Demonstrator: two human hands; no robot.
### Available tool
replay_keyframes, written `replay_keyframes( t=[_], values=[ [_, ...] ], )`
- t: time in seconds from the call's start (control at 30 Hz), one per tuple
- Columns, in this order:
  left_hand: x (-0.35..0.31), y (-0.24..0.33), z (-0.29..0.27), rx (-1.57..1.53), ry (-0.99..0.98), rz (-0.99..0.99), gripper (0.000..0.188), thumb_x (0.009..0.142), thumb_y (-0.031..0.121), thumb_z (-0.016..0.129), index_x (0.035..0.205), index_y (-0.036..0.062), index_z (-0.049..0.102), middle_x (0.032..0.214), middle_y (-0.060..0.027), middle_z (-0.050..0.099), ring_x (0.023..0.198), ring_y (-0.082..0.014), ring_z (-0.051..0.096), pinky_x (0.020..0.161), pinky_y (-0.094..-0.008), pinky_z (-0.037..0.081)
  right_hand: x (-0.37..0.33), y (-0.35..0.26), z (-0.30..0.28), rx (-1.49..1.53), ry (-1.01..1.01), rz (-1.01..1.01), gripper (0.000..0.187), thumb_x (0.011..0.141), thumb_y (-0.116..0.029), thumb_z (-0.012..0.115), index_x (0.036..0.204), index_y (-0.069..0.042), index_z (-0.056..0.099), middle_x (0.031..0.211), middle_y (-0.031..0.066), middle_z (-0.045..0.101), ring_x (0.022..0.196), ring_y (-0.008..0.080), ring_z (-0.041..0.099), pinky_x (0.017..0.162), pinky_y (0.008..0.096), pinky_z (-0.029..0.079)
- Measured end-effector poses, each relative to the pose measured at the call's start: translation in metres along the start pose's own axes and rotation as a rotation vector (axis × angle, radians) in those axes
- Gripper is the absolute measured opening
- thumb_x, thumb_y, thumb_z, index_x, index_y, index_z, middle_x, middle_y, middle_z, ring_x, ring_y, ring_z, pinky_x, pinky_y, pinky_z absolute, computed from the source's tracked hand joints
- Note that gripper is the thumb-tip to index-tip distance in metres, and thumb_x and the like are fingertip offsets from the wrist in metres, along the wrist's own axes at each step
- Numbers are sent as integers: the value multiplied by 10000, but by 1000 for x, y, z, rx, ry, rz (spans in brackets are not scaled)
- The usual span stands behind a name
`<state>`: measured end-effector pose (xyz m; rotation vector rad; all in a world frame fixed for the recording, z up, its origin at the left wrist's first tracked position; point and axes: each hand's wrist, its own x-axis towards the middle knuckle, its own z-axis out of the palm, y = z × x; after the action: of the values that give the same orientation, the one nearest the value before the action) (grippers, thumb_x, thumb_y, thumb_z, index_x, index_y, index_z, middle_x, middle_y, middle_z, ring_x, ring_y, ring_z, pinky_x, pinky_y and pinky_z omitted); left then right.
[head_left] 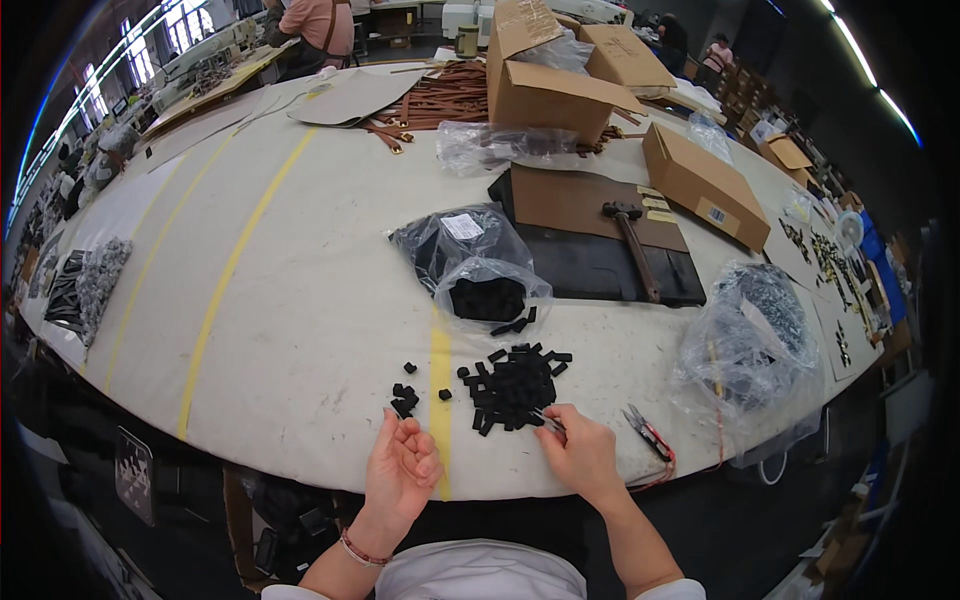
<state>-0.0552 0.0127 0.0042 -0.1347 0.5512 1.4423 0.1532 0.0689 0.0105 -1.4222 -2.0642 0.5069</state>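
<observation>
A heap of small black block-like pieces (515, 385) lies on the pale worktable (310, 300) in front of me. My right hand (583, 450) is closed around a slim silvery tool (546, 418), whose tips reach the heap's near right edge; its exact kind is mostly hidden by my fingers. My left hand (403, 465) is palm up, fingers loosely curled and thumb apart, with nothing visible in it. Just beyond its fingertips sits a little cluster of the same black pieces (404, 402). Behind the heap, a clear plastic bag (490, 275) gapes toward me, full of more black pieces.
Red-handled thread snips (648, 434) lie right of my right hand, near a crumpled clear bag (750, 340). A hammer (632, 250) rests on brown and black sheets (590, 215). Cardboard boxes (705, 185) and brown straps (450, 95) stand farther back. People work in the background.
</observation>
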Motion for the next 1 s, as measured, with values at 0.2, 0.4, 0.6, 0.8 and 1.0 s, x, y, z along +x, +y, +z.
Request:
replay_keyframes(
  t=[0.2, 0.4, 0.6, 0.8, 1.0],
  values=[
    [-2, -6, -3, 100, -13, -127, 269, 883, 283, 379, 772, 74, 507, 596, -65, 505, 402, -147, 423, 346, -225, 291, 1, 6, 2, -105, -77, -17, 122, 695, -131, 583, 776, -57, 530, 628, 92, 589, 523, 266, 569, 472, 350, 431],
    [1, -19, 5, 412, -110, -118, 200, 860, 192, 429, 831, 21, 529, 642, -80, 535, 448, -142, 476, 365, -221, 326, 0, 16, -5, 84, -199, 89, 103, 675, -112, 582, 724, -34, 536, 578, 82, 571, 483, 205, 554, 447, 301, 406],
    [7, -37, 21, 756, -182, 7, 178, 805, 61, 525, 961, -25, 526, 710, -58, 557, 507, -86, 505, 413, -190, 396, 11, -9, -18, 803, -554, 528, 98, 700, -76, 579, 682, -7, 511, 569, -19, 494, 518, 31, 442, 441, 186, 339],
    [10, -39, 17, 589, -139, -113, 65, 800, 59, 521, 813, -5, 520, 607, -57, 535, 433, -88, 471, 359, -201, 355, -3, -12, 3, 816, -469, 229, 83, 742, -65, 580, 761, -6, 525, 666, -23, 513, 595, 25, 447, 518, 158, 353],
    [8, -30, 13, 465, -123, -255, 87, 768, 91, 509, 715, 23, 495, 561, -57, 505, 387, -116, 438, 331, -203, 285, -4, -24, -5, 770, -449, 6, 235, 759, -15, 563, 993, 6, 546, 725, 3, 533, 667, 37, 480, 578, 164, 390]
  ],
)
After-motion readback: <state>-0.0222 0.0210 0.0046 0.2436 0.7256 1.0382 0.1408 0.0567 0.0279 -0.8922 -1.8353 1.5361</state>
